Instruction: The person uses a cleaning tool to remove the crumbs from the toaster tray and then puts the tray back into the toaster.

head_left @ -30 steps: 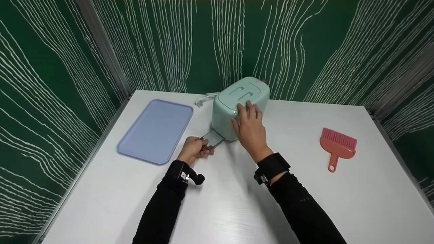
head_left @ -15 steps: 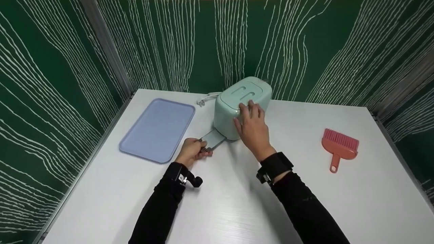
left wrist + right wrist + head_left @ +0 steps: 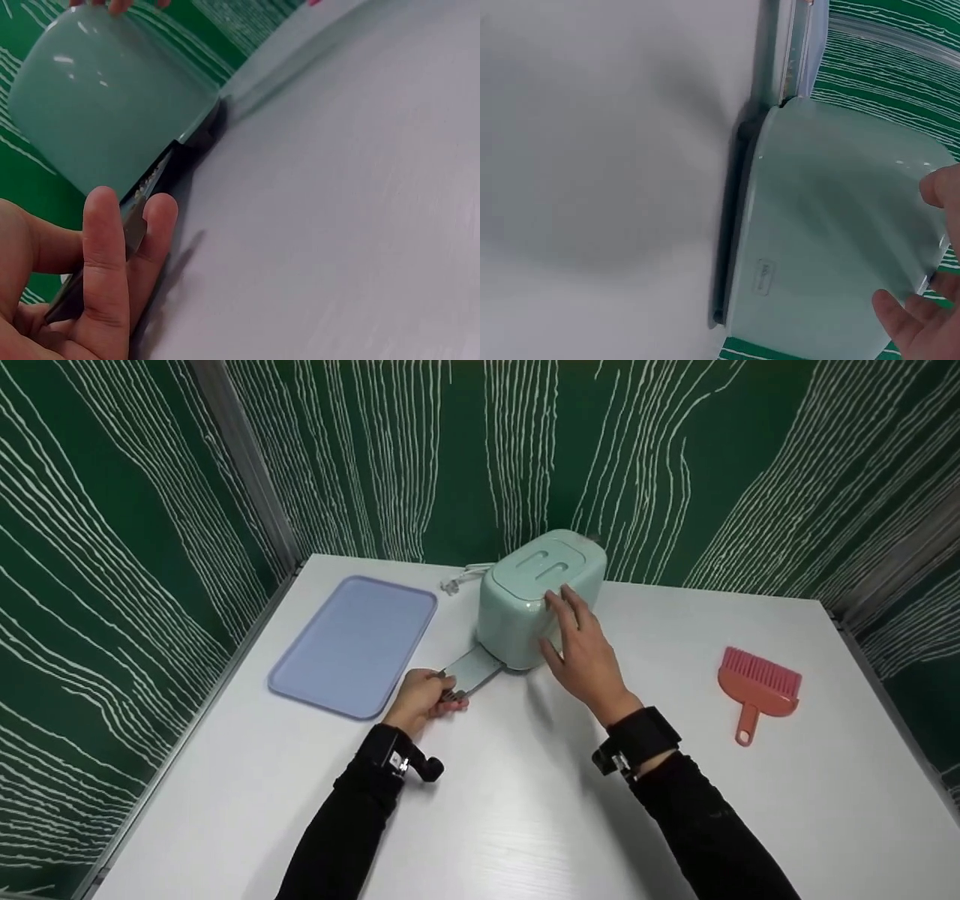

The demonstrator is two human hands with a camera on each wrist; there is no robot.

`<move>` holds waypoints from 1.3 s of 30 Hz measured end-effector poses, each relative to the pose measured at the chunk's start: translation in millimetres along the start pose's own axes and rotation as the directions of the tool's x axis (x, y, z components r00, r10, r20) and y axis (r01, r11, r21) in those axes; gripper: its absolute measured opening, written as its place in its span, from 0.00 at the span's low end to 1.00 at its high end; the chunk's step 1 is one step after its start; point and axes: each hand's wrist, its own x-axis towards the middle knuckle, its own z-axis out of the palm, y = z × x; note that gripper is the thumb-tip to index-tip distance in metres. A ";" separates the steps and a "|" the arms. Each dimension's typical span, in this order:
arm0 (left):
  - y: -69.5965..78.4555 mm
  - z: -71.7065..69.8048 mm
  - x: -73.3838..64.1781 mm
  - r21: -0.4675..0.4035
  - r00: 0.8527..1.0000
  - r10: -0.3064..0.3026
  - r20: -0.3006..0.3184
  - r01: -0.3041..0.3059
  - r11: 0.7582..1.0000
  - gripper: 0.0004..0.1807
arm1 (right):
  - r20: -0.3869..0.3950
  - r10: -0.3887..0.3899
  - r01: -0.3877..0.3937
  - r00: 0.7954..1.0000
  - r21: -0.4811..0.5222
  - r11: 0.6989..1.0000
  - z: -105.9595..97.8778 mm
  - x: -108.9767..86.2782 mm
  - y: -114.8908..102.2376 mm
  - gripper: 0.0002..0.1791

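A mint-green toaster [image 3: 510, 619] with a lid over its top stands near the table's back edge. From the low end facing left, a thin grey crumb tray [image 3: 474, 669] sticks partway out. My left hand [image 3: 420, 699] pinches the tray's outer end; in the left wrist view the fingers [image 3: 105, 270] lie around its edge, and small pale crumbs show on the tray [image 3: 146, 187]. Beside the toaster's near upper edge is my right hand [image 3: 589, 660], its fingers spread and slightly bent. Whether those fingertips still touch the toaster [image 3: 832, 217] I cannot tell.
A flat light-blue tray [image 3: 354, 645] lies on the white table [image 3: 517, 810] to the left. At the right lies a red brush with a dustpan [image 3: 759, 682]. The white cord and plug [image 3: 454, 585] lie behind the toaster. Green walls with white lines stand around the table.
The crumb tray shows slightly more outside the toaster, drawn left and toward me. My right hand has shifted right, away from the toaster's top edge. The whole view has drifted slightly.
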 end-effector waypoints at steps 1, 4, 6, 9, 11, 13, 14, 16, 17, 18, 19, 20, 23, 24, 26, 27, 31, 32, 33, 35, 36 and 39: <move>-1.1 -1.6 -0.9 0.002 1.000 0.003 -0.002 -0.003 1.000 0.07 | -0.003 -0.011 0.011 1.000 0.004 1.000 1.1 -3.7 3.6 0.39; -3.7 -6.7 -4.1 0.006 1.000 0.007 -0.011 -0.007 1.000 0.07 | -0.007 -0.028 0.028 1.000 -0.014 1.000 3.5 -15.3 16.5 0.39; -4.6 -9.7 -5.7 0.014 1.000 0.005 -0.011 -0.005 1.000 0.09 | -0.005 -0.011 0.011 1.000 -0.034 0.999 1.5 -22.4 27.6 0.37; -4.7 -12.8 -9.0 0.022 1.000 0.005 -0.003 -0.005 1.000 0.10 | 0.013 0.055 -0.054 0.998 -0.062 0.997 -7.0 -32.6 47.9 0.31; -5.2 -14.9 -11.0 0.021 1.000 0.008 0.004 -0.008 1.000 0.11 | 0.039 0.115 -0.111 0.993 -0.078 0.991 -15.2 -39.5 62.9 0.27; -6.1 -17.0 -13.6 0.019 1.000 0.013 0.008 -0.013 1.000 0.11 | 0.077 0.188 -0.181 0.979 -0.088 0.980 -24.7 -47.5 77.5 0.25; -6.7 -18.2 -14.9 0.019 1.000 0.013 0.010 -0.014 1.000 0.11 | 0.100 0.228 -0.219 0.969 -0.093 0.971 -29.8 -51.8 84.5 0.24; -8.6 -20.7 -17.3 0.022 1.000 0.014 0.009 -0.014 1.000 0.11 | 0.137 0.303 -0.289 0.943 -0.110 0.951 -39.7 -60.8 98.7 0.23; -9.1 -21.9 -18.8 0.026 1.000 0.013 0.008 -0.013 1.000 0.11 | 0.153 0.338 -0.323 0.928 -0.118 0.939 -44.8 -65.3 105.9 0.23; -9.6 -22.9 -20.0 0.028 1.000 0.013 0.007 -0.013 1.000 0.11 | 0.166 0.373 -0.355 0.913 -0.126 0.926 -50.1 -69.7 113.2 0.24; -10.0 -24.0 -21.0 0.030 1.000 0.011 0.004 -0.011 0.999 0.11 | 0.182 0.409 -0.389 0.894 -0.133 0.911 -55.7 -73.9 120.8 0.25; -10.2 -25.0 -22.0 0.032 1.000 0.009 0.003 -0.009 0.999 0.12 | 0.191 0.436 -0.415 0.879 -0.142 0.899 -61.0 -77.9 128.7 0.26; -9.5 -27.5 -24.7 0.039 1.000 0.004 -0.003 -0.004 0.999 0.11 | 0.220 0.518 -0.488 0.826 -0.180 0.854 -77.9 -88.2 151.8 0.28; -9.3 -28.6 -25.4 0.039 1.000 0.004 -0.005 -0.004 0.999 0.10 | 0.239 0.546 -0.509 0.803 -0.200 0.837 -84.1 -91.2 158.0 0.29; -9.0 -30.6 -26.5 0.046 1.000 0.006 -0.007 -0.006 0.999 0.10 | 0.269 0.606 -0.554 0.748 -0.250 0.794 -95.4 -96.1 167.7 0.32; -9.0 -31.5 -26.8 0.055 1.000 0.010 -0.008 -0.010 0.998 0.10 | 0.283 0.637 -0.578 0.717 -0.269 0.770 -100.6 -98.3 171.5 0.33; -9.5 -35.3 -26.9 0.075 1.000 0.027 -0.012 -0.026 0.997 0.10 | 0.332 0.712 -0.638 0.618 -0.316 0.702 -115.5 -108.6 182.6 0.29; -9.6 -36.2 -26.9 0.083 0.999 0.031 -0.013 -0.030 0.996 0.10 | 0.346 0.720 -0.648 0.601 -0.315 0.693 -117.9 -111.4 185.3 0.28; -9.8 -37.1 -27.0 0.087 0.999 0.033 -0.014 -0.032 0.996 0.10 | 0.360 0.726 -0.659 0.586 -0.310 0.686 -120.4 -114.3 187.7 0.27; -9.3 -38.6 -28.1 0.092 0.999 0.036 -0.017 -0.034 0.995 0.09 | 0.392 0.730 -0.669 0.560 -0.306 0.677 -124.6 -119.5 192.3 0.29; -9.3 -39.2 -28.8 0.095 0.999 0.039 -0.018 -0.037 0.995 0.09 | 0.407 0.730 -0.672 0.549 -0.306 0.675 -126.7 -121.7 194.3 0.30; -8.0 -40.9 -31.5 0.082 0.999 0.041 -0.023 -0.039 0.996 0.09 | 0.428 0.734 -0.686 0.528 -0.296 0.665 -131.1 -126.0 199.3 0.32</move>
